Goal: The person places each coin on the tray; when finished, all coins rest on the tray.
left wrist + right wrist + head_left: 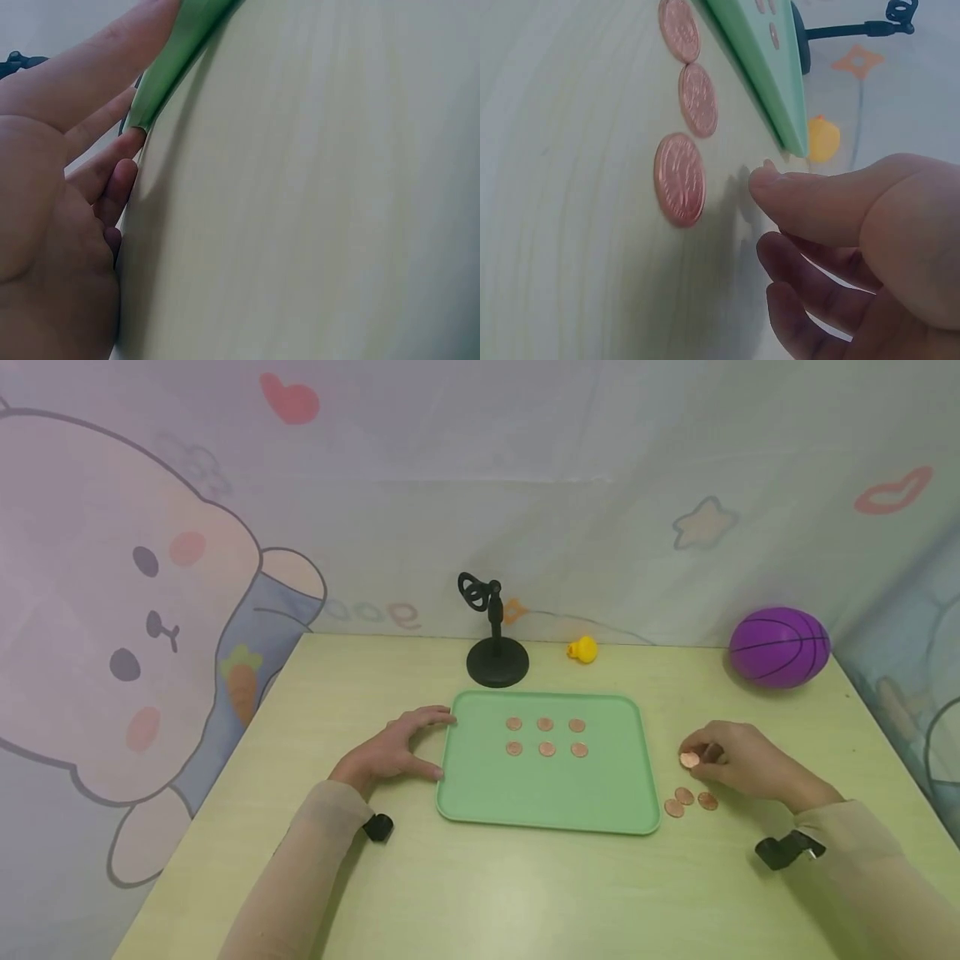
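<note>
A light green tray (pixel 480 793) lies on the table, bearing several copper-coloured coins (pixel 547 749) in two rows of three. At its left rim rests my left hand (pixel 390 750), thumb and fingers spread and touching the edge; the left wrist view shows fingertips against the green rim (pixel 161 82). To the right of the tray, my right hand (pixel 738 760) pinches a copper coin (pixel 689 761) between thumb and fingers. In the right wrist view the thumb (pixel 817 199) hides most of that coin. Three loose coins (pixel 707 802) lie just below this hand, two of them touching.
Behind the tray stands a black stand with a round base (pixel 498 664). A small yellow toy (pixel 583 649) sits to its right, and a purple ball (pixel 780 647) is at the table's back right corner. A printed cloth (pixel 450 485) hangs behind the table.
</note>
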Motion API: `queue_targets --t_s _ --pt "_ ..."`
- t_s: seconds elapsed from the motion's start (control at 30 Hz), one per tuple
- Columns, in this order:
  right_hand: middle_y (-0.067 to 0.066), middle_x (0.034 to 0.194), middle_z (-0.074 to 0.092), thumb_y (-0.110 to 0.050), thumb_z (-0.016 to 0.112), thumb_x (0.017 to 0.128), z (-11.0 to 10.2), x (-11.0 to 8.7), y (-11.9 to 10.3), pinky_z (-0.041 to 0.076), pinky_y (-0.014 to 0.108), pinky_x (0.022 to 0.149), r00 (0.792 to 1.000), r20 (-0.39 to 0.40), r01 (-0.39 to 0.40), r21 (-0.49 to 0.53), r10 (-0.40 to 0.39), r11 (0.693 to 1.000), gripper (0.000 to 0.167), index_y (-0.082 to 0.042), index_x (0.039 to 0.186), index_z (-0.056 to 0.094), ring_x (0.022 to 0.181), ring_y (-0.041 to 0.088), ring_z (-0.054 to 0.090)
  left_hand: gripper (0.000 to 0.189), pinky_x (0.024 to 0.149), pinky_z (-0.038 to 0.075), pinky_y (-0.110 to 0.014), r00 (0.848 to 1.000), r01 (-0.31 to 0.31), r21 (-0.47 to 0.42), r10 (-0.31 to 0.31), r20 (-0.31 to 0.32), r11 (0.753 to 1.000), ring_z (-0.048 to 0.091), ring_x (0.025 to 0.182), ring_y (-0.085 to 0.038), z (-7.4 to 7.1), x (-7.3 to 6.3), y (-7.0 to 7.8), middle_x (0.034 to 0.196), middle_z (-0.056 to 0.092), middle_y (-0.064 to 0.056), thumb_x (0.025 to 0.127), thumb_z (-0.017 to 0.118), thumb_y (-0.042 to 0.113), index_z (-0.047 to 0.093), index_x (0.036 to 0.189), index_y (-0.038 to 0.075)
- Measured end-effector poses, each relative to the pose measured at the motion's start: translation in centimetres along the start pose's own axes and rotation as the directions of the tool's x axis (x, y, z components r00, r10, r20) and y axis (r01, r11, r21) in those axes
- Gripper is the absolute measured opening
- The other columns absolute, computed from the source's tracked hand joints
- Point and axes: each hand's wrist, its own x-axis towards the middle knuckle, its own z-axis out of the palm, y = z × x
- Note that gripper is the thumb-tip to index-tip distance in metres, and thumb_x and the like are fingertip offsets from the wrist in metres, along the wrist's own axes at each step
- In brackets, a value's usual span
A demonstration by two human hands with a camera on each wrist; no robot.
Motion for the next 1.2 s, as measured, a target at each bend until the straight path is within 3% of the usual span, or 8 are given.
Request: queue_targets --t_s 0.43,0.63,0.83,0.97,1.2 --pt "-0.002 0.099 0.071 -0.009 0.081 0.092 0.6 2.5 -2.6 0.058 0.031 0.074 0.998 -0.017 0.067 0.039 -0.066 0.997 0.019 -0.008 0.111 0.078 0.084 0.010 0.068 0.086 0.127 0.013 -0.062 1.000 -0.006 -0.020 0.006 -0.008 1.000 0.022 0.157 -0.032 -0.1 0.2 -0.1 0.168 0.035 -0.002 0.074 0.097 0.028 0.056 0.150 0.026" --pt "-0.004 0.096 0.070 -0.008 0.081 0.092 1.7 4.1 -4.0 0.057 0.028 0.074 0.996 -0.021 0.087 0.060 -0.086 0.994 0.017 -0.011 0.108 0.078 0.080 0.008 0.066 0.086 0.127 0.013 -0.061 1.000 -0.019 -0.016 0.019 -0.008 1.000 0.023 0.157 -0.032 -0.1 0.3 -0.3 0.167 0.036 -0.003 0.075 0.097 0.028 0.056 0.150 0.025" --pt "-0.001 0.101 0.072 -0.010 0.079 0.094 2.9 5.8 -6.0 0.060 0.037 0.077 0.993 0.008 0.119 0.084 -0.120 0.989 0.018 -0.007 0.112 0.078 0.083 0.011 0.066 0.086 0.127 0.014 -0.061 1.000 -0.017 -0.017 0.017 -0.008 1.000 0.022 0.157 -0.033 0.0 0.3 -0.4 0.167 0.036 -0.003 0.075 0.097 0.028 0.056 0.150 0.025" --pt "-0.003 0.099 0.072 -0.011 0.079 0.094 3.9 7.0 -7.2 0.059 0.040 0.079 0.989 0.030 0.142 0.092 -0.146 0.986 0.015 -0.011 0.110 0.080 0.083 0.012 0.066 0.086 0.127 0.014 -0.062 1.000 -0.009 -0.017 0.008 -0.009 1.000 0.022 0.157 -0.033 0.0 0.2 -0.5 0.168 0.035 -0.002 0.075 0.097 0.028 0.056 0.150 0.025" --pt "-0.006 0.096 0.072 -0.014 0.079 0.095 5.4 8.5 -9.3 0.058 0.035 0.080 0.976 0.033 0.214 0.092 -0.217 0.973 0.007 -0.017 0.102 0.080 0.081 0.008 0.065 0.086 0.126 0.015 -0.062 1.000 0.002 -0.011 -0.002 -0.007 1.000 0.022 0.157 -0.032 0.0 0.1 -0.3 0.168 0.035 -0.001 0.075 0.097 0.029 0.056 0.150 0.026"
